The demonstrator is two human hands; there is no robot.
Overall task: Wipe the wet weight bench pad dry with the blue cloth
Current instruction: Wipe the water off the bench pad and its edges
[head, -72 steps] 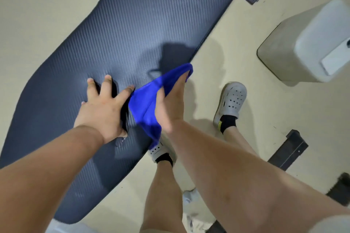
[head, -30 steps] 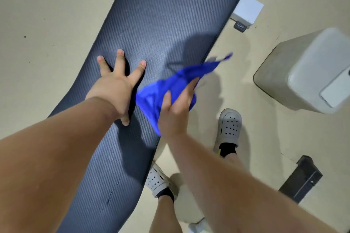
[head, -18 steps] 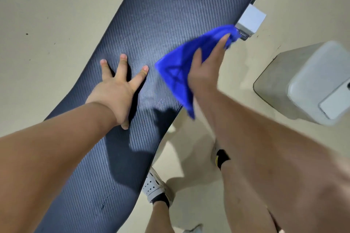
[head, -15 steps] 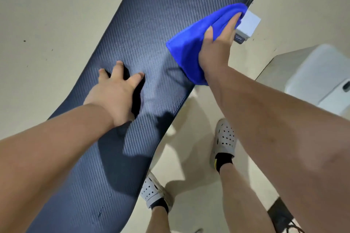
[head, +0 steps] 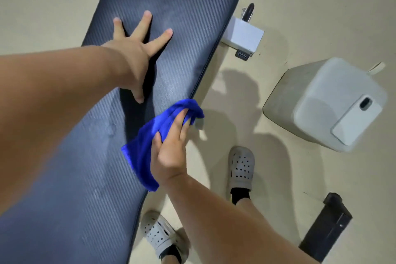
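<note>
The dark ribbed bench pad (head: 184, 0) runs diagonally from the top centre to the bottom left. My left hand (head: 137, 49) lies flat on its middle with the fingers spread wide. My right hand (head: 171, 148) grips the bunched blue cloth (head: 147, 141) and presses it against the pad's right edge, below the left hand. Part of the cloth hangs past the edge. Faint damp blotches show on the pad to the left of the cloth.
A white frame foot (head: 243, 35) of the bench sticks out at the pad's right side. A grey stool (head: 300, 100) with a white phone (head: 356, 119) on it stands at the right. My two feet in grey clogs (head: 241, 165) are on the beige floor. A black bar (head: 325, 225) lies at the lower right.
My right hand has swept the cloth back down the pad's right edge, from up near the white frame foot to below my left hand. The left hand's fingers are spread wider.
</note>
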